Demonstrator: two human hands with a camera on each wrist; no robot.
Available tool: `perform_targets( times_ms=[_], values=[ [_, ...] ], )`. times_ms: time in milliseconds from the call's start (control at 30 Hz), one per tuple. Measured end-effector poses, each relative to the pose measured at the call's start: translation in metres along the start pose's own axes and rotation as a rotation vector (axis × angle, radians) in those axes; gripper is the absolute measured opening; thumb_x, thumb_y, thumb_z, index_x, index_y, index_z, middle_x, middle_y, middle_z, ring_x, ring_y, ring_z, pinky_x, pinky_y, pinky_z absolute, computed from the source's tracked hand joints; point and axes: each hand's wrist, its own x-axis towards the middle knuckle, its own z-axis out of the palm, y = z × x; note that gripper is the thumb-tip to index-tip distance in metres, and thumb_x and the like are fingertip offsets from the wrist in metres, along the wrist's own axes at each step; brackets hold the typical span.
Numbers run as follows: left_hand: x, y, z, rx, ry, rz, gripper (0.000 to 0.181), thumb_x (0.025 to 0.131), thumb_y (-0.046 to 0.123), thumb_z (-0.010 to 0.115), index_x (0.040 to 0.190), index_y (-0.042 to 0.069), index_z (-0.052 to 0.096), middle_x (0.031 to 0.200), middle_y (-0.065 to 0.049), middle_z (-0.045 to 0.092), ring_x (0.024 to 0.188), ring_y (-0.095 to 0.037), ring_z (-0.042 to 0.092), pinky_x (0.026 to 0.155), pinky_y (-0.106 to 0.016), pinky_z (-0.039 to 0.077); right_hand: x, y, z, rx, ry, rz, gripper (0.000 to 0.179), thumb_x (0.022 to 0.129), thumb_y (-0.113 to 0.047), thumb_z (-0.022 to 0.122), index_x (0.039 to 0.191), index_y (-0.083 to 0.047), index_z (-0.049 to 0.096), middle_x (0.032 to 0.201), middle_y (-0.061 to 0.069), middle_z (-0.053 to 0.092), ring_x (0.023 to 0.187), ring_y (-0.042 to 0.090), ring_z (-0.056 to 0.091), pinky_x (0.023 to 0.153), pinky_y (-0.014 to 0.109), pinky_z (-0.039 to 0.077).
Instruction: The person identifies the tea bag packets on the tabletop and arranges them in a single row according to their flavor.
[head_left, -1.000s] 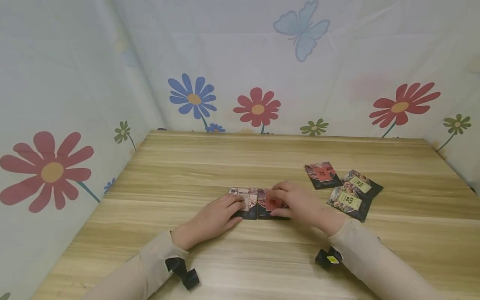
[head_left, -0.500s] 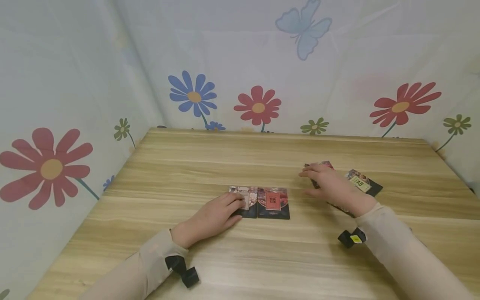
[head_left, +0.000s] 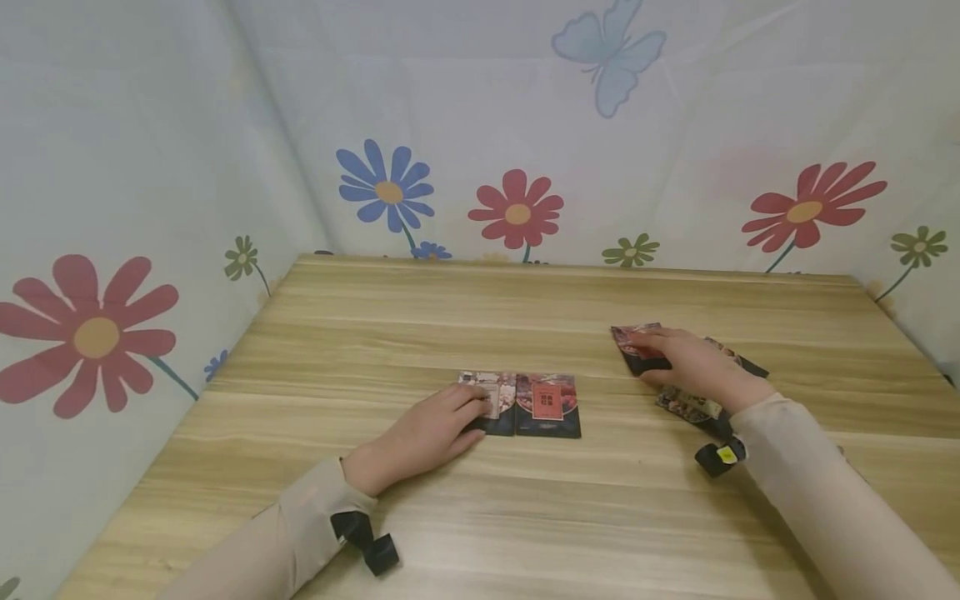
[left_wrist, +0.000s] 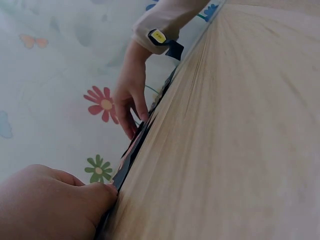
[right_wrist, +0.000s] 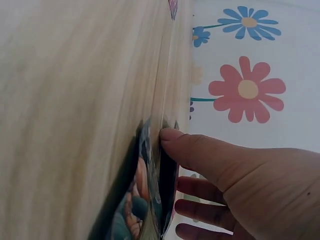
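Two flat printed packets lie side by side mid-table in the head view: a pale-topped packet [head_left: 501,421] and a red-labelled packet [head_left: 548,407]. My left hand [head_left: 431,432] rests its fingers on the pale one, partly covering it; its thumb lies along the packet's near edge. Farther right, my right hand [head_left: 693,364] is over another red-labelled packet [head_left: 628,337], fingertips on top and thumb by its near edge. That packet lies flat on the table. Partly hidden under the right hand are two yellow-labelled packets, the nearer packet [head_left: 688,406] and the farther packet [head_left: 752,367].
The wood-grain table [head_left: 465,508] meets a white flowered curtain [head_left: 450,100] at its back and sides. A black wrist camera [head_left: 381,553] hangs at the left cuff, and a similar black camera [head_left: 716,458] at the right cuff.
My right hand has left the middle red-labelled packet and moved right to the farther red-labelled one. The left hand stays on the pale packet.
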Motion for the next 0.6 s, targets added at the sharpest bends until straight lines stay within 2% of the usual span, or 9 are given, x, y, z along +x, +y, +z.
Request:
perform_targets(
  times_ms=[267, 600],
  values=[
    [-0.001, 0.0, 0.001, 0.004, 0.004, 0.001, 0.031, 0.095, 0.027, 0.06, 0.12, 0.009, 0.062, 0.128, -0.008, 0.059, 0.121, -0.023, 0.055, 0.107, -0.036, 0.046, 0.005, 0.001, 0.001, 0.001, -0.011, 0.015, 0.059, 0.089, -0.027, 0.067, 0.14, -0.005, 0.048, 0.139, 0.027, 0.05, 0.126, 0.047, 0.048, 0.101, 0.06, 0.043],
    [0.0, 0.0, 0.001, 0.0, 0.011, 0.004, 0.03, 0.095, 0.027, 0.06, 0.118, 0.009, 0.062, 0.127, -0.008, 0.059, 0.12, -0.023, 0.056, 0.106, -0.036, 0.046, 0.009, -0.01, 0.002, -0.007, 0.006, -0.02, 0.057, 0.089, -0.029, 0.068, 0.138, -0.005, 0.052, 0.135, 0.025, 0.054, 0.122, 0.044, 0.052, 0.101, 0.058, 0.044]
  ],
)
